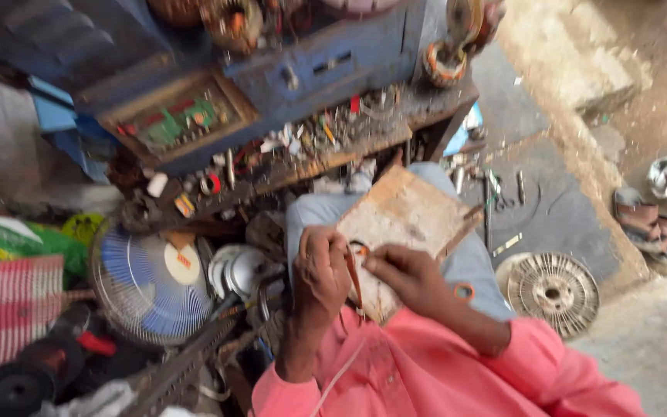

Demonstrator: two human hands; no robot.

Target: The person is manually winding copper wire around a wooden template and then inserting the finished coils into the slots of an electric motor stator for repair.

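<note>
I see my left hand (319, 272) raised with fingers curled, forearm upright; my right hand (409, 276) sits just beside it, fingertips pinched toward the left; both sleeves are pink.

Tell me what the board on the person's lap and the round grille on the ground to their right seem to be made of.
Board: likely wood, unfinished and worn; tan face with pale scuffed patches and a thick, plain edge. Round grille: probably metal, dull and grimy; thin radial spokes around a small hub, like the fan guard on the left. Motion blur leaves both uncertain.
</note>
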